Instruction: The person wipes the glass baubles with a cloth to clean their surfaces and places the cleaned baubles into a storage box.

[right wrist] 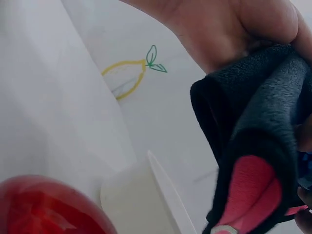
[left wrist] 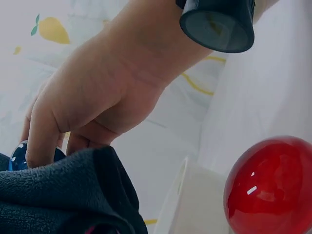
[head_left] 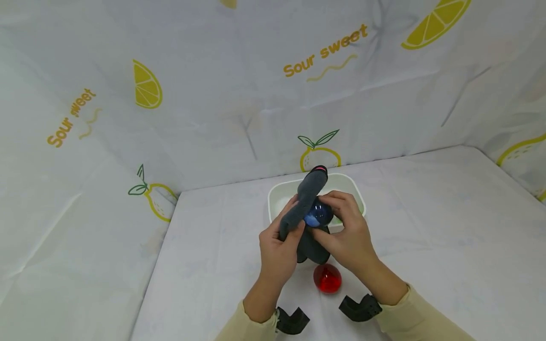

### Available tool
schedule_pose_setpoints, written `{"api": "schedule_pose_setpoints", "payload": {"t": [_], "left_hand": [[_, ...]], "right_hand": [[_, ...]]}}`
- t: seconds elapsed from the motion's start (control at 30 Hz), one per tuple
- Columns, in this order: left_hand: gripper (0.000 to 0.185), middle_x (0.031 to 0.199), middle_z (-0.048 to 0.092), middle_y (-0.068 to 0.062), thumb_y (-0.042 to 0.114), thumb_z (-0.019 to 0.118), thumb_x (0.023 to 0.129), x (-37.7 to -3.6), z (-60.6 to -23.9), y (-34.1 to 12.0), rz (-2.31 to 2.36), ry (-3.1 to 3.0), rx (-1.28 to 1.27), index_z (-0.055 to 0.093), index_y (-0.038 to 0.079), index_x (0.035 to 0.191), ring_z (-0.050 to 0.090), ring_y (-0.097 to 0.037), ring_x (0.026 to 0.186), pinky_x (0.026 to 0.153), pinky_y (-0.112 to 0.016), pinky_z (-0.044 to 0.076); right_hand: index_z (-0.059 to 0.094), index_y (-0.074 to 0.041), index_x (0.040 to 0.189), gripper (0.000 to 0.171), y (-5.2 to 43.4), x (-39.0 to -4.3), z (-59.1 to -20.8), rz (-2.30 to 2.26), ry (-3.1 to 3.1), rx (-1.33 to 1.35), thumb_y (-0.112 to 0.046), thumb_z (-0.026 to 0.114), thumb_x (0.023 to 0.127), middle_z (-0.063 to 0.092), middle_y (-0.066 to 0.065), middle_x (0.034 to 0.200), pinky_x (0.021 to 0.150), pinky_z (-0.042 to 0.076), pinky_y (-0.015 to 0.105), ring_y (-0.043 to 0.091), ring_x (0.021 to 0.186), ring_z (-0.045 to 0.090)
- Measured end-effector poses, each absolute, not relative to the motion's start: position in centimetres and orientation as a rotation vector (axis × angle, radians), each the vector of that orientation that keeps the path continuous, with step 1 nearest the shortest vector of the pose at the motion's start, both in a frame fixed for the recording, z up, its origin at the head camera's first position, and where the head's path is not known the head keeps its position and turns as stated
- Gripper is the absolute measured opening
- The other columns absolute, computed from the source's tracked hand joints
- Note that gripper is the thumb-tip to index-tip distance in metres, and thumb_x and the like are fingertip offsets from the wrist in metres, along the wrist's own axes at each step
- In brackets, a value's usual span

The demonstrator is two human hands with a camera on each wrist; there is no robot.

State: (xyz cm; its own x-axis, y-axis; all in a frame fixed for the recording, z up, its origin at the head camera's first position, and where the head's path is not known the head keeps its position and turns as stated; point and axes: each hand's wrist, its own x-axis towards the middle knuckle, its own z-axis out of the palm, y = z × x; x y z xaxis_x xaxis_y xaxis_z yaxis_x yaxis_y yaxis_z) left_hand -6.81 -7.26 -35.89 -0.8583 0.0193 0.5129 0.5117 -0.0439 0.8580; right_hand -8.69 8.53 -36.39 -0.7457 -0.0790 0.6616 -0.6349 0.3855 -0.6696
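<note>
The left hand [head_left: 277, 248] holds a dark gray cloth [head_left: 310, 189]. The right hand [head_left: 350, 233] pinches a shiny blue ball [head_left: 320, 215] beside the cloth. A white tub [head_left: 273, 192] sits on the far side of the hands, on a white table [head_left: 426, 232]. A red ball [head_left: 327, 279] lies nearer, between the wrists. Yellow lemons [head_left: 148, 87] are on the far white sheet [head_left: 222, 94].
</note>
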Motion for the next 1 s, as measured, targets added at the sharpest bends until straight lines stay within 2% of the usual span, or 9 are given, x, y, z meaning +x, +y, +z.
{"api": "schedule_pose_setpoints", "payload": {"t": [0.1,0.23,0.4,0.53,0.77,1.0], "left_hand": [[0.042,0.145,0.053,-0.006,0.002,0.059,0.097,-6.73,-35.93,-7.16,-1.976,-1.890,-0.564,0.057,0.006,0.138,0.050,-0.024,0.135,0.106,-0.035,0.044],[0.042,0.147,0.051,-0.005,0.003,0.058,0.097,-6.70,-36.04,-7.08,-1.973,-1.894,-0.575,0.056,0.007,0.139,0.048,-0.023,0.137,0.106,-0.036,0.045],[0.042,0.148,0.051,-0.004,0.004,0.058,0.098,-6.72,-36.17,-7.05,-1.975,-1.900,-0.581,0.055,0.008,0.140,0.047,-0.023,0.137,0.105,-0.037,0.045],[0.042,0.148,0.051,-0.004,0.004,0.057,0.098,-6.72,-36.17,-7.12,-1.974,-1.903,-0.570,0.055,0.007,0.140,0.048,-0.023,0.137,0.105,-0.038,0.045],[0.042,0.147,0.052,-0.002,0.004,0.058,0.098,-6.77,-35.97,-7.26,-2.000,-1.907,-0.520,0.056,0.010,0.140,0.049,-0.021,0.136,0.105,-0.038,0.045],[0.042,0.147,0.051,-0.003,0.004,0.057,0.098,-6.85,-36.00,-7.42,-1.989,-1.885,-0.549,0.056,0.009,0.139,0.051,-0.023,0.134,0.105,-0.037,0.045]], "right_hand": [[0.061,-0.004,0.126,0.068,8.54,-8.80,-36.53,1.350,-2.095,0.529,0.007,0.087,0.065,0.060,0.013,0.126,0.097,0.042,0.009,0.022,0.114,0.056],[0.060,-0.008,0.130,0.068,8.65,-8.87,-36.58,1.469,-2.135,0.414,0.002,0.087,0.068,0.063,0.008,0.126,0.088,0.046,0.010,0.014,0.107,0.057],[0.057,-0.009,0.133,0.066,8.78,-8.89,-36.34,1.675,-2.180,0.308,-0.003,0.085,0.074,0.061,0.006,0.128,0.095,0.046,0.011,0.006,0.104,0.061],[0.057,-0.007,0.133,0.066,8.87,-8.98,-36.15,1.774,-2.163,0.301,-0.002,0.085,0.074,0.058,0.005,0.127,0.096,0.046,0.013,0.006,0.100,0.063],[0.046,-0.004,0.135,0.067,9.02,-8.92,-35.92,2.097,-2.044,0.305,0.006,0.079,0.078,0.058,0.007,0.127,0.089,0.053,0.021,0.007,0.109,0.065],[0.051,0.000,0.125,0.048,9.20,-8.73,-35.71,2.119,-2.042,0.298,0.003,0.074,0.084,0.066,-0.004,0.114,0.085,0.056,0.022,0.011,0.100,0.068]]}}
